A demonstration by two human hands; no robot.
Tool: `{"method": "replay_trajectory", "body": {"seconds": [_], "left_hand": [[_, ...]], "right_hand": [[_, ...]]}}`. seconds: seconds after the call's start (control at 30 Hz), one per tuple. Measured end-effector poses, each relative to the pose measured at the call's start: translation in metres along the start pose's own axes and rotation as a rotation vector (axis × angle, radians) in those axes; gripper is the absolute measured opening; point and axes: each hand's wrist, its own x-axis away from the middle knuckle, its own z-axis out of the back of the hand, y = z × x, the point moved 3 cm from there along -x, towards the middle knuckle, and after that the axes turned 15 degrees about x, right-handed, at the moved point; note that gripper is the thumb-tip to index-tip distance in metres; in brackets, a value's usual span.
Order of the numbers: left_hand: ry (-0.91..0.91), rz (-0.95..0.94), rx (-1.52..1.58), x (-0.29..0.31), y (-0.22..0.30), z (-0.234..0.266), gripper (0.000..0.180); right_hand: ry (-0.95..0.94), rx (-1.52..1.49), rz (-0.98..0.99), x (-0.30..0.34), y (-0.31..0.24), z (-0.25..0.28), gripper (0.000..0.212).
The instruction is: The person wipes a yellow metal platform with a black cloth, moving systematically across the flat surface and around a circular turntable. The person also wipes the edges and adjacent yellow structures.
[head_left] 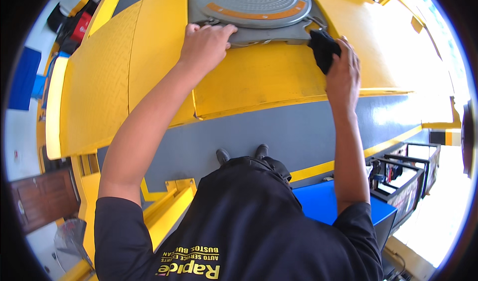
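A grey turntable plate (256, 34) with a ridged round disc (254, 0) on top rests on a yellow ramp-like platform (259, 74). An orange curved strip (256, 15) runs along the disc's near side. At the plate's near left corner, my left hand (206, 44) has its fingers curled over the edge. My right hand (345, 69) is closed on a black cloth (323, 49), which touches the plate's near right corner beside a small metal fitting (316, 24). Part of the cloth is hidden behind my fingers.
Grey floor (294, 126) lies between my shoes and the platform's near edge. A yellow metal frame (172, 206) stands close at the lower left. To the lower right are a blue-topped cabinet (323, 204) and black-framed racks (403, 181) holding items.
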Motion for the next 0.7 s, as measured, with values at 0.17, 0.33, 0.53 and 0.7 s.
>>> {"method": "replay_trajectory", "body": {"seconds": [0.17, 0.33, 0.53, 0.7], "left_hand": [[-0.074, 0.044, 0.095, -0.006, 0.000, 0.011, 0.040], [-0.184, 0.142, 0.111, -0.016, -0.007, 0.028, 0.035], [-0.369, 0.187, 0.112, -0.047, 0.006, 0.038, 0.033], [-0.488, 0.289, 0.057, -0.054, 0.021, 0.042, 0.040]], "right_hand": [[-0.278, 0.392, 0.214, 0.032, 0.024, -0.030, 0.055], [-0.256, -0.152, 0.221, 0.046, -0.060, -0.046, 0.053], [-0.259, -0.458, 0.495, 0.060, -0.231, -0.039, 0.038], [-0.374, -0.796, 0.669, 0.090, -0.196, -0.010, 0.033]]}}
